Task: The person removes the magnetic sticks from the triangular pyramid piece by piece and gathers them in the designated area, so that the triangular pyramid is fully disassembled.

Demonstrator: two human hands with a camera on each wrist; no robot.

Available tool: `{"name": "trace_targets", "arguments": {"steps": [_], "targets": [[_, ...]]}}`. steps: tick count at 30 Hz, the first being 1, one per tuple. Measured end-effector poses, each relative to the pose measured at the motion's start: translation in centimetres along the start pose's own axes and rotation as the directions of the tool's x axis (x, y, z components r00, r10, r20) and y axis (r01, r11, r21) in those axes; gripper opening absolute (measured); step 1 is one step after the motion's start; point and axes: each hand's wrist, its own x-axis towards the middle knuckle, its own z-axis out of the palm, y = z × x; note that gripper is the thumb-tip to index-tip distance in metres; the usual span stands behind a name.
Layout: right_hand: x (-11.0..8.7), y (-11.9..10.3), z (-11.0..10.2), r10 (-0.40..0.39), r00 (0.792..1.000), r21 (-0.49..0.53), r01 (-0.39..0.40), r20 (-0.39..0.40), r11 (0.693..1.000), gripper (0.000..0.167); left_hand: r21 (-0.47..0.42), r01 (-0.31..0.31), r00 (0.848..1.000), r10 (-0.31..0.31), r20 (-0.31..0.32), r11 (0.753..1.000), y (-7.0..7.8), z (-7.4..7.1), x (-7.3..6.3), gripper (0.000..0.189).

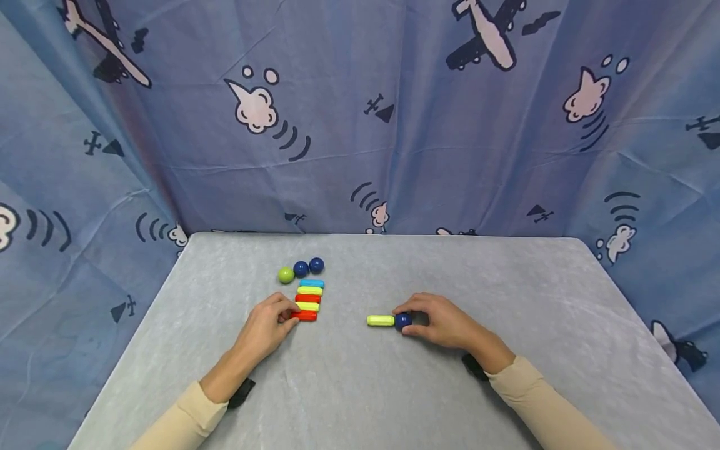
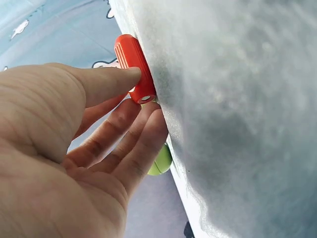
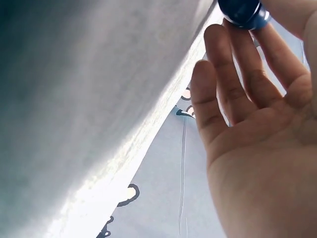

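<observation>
My left hand (image 1: 265,320) pinches the left end of the nearest red rod (image 1: 307,317), which lies in a column of short rods. In the left wrist view, the thumb presses on this ribbed red rod (image 2: 133,57), with the fingers curved on its other side. Toward the table's middle, my right hand (image 1: 444,322) holds a dark blue ball (image 1: 402,321) between thumb and fingers. A yellow-green rod (image 1: 380,320) lies against the ball's left side; whether they are joined I cannot tell. Only part of the blue ball (image 3: 242,12) shows in the right wrist view.
Behind the held red rod lie a yellow rod (image 1: 309,307), another red rod (image 1: 308,299), a second yellow rod (image 1: 310,290) and a blue rod (image 1: 312,284). Farther back sit a green ball (image 1: 285,275) and two dark blue balls (image 1: 300,269). A patterned curtain (image 1: 337,125) surrounds the grey table (image 1: 349,387).
</observation>
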Motion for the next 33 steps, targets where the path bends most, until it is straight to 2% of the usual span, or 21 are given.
{"name": "trace_targets", "arguments": {"steps": [7,14,27,33], "targets": [[0.00,-0.03,-0.18,-0.005,1.000,-0.011,0.005,-0.004,1.000,0.038,0.045,-0.018,1.000,0.019,-0.004,0.999,0.14,0.07,0.11,0.016],[0.02,-0.09,-0.19,0.013,1.000,-0.001,-0.013,0.007,1.000,0.038,0.084,0.001,1.000,-0.001,0.004,0.996,0.41,0.10,0.06,0.015],[0.02,-0.03,0.00,0.027,1.000,0.016,-0.027,0.014,1.000,0.038,0.073,-0.003,1.000,0.005,-0.015,0.997,0.24,0.01,-0.21,0.017],[0.00,-0.14,-0.08,0.029,0.999,0.018,-0.029,0.013,0.999,0.038,0.089,-0.014,1.000,0.014,-0.005,0.996,0.35,-0.05,-0.13,0.017]]}}
